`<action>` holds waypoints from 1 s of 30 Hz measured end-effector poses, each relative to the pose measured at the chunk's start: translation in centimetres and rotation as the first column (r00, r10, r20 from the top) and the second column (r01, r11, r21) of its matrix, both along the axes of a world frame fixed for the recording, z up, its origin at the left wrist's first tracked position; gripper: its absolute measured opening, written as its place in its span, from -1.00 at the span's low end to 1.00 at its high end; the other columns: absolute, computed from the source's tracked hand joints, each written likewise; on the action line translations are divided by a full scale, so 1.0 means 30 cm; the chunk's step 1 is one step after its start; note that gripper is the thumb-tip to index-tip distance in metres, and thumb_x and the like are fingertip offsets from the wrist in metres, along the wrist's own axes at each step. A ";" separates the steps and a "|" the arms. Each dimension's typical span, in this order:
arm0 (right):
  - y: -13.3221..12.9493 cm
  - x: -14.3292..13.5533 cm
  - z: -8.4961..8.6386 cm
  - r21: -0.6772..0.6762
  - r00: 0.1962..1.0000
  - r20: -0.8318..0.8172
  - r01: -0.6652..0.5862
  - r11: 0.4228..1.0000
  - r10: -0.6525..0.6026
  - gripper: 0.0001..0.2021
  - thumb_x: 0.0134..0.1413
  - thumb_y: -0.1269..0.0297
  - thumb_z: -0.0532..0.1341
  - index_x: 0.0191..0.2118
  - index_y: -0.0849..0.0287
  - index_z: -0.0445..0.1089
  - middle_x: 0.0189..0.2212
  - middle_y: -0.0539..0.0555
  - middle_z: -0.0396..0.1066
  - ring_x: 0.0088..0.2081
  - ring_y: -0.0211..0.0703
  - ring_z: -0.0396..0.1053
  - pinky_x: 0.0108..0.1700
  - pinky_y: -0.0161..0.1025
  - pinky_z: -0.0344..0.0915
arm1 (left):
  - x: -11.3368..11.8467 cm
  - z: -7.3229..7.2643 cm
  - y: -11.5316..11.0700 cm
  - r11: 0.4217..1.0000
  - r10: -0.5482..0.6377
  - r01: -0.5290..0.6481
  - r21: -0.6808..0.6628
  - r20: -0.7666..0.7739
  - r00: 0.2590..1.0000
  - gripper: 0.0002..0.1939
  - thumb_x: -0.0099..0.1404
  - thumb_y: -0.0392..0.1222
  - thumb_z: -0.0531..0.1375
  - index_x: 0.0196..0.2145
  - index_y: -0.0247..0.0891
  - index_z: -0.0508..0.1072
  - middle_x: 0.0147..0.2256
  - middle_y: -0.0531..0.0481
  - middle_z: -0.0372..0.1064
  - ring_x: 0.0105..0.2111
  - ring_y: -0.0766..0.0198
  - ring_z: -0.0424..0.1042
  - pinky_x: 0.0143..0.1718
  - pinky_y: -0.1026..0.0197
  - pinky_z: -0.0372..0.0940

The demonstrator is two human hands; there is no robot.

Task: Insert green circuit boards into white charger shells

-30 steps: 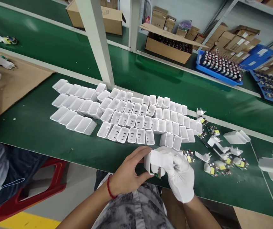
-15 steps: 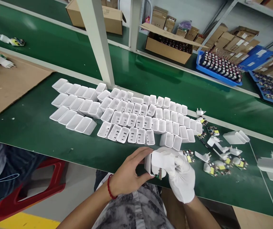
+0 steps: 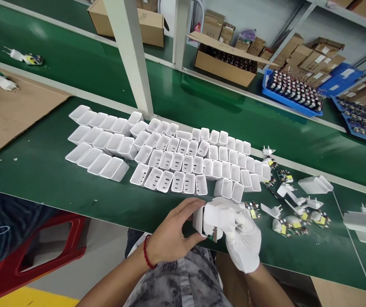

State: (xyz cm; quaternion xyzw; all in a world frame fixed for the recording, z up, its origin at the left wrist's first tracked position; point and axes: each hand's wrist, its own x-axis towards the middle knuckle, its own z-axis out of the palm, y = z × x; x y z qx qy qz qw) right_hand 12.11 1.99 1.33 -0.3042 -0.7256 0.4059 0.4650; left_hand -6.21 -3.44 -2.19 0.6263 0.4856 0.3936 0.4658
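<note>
My bare left hand, with a red cord at the wrist, wraps its fingers and thumb around a white plastic charger case. In my white-gloved right hand is a white plug cover with metal pins. A circuit board shows at the lower side of the cover, by the mouth of the case. How far the board sits inside the case is hidden. Just beyond both hands stand rows of open white cases, some with dark slots in their bottoms.
Loose circuit boards and white plug covers lie on the green bench to the right. Behind are a blue tray of parts and an open carton. A post rises behind the cases; a red stool stands at left.
My hands keep nearly the same pose, the board still at the case mouth. On the green strip at upper left, a plug with its board has moved right.
</note>
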 end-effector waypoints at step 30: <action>0.008 0.015 -0.032 -0.084 1.000 0.003 -0.004 0.996 0.004 -0.68 0.25 0.53 0.10 -0.05 -0.04 0.43 -0.11 0.09 0.44 -0.04 -0.09 0.42 -0.03 -0.15 0.37 | -0.003 -0.006 0.003 0.998 -0.032 0.035 -0.049 0.056 0.998 -0.37 0.29 -0.19 0.24 0.27 -0.09 0.17 0.23 -0.10 0.08 0.17 0.14 0.22 0.11 0.16 0.37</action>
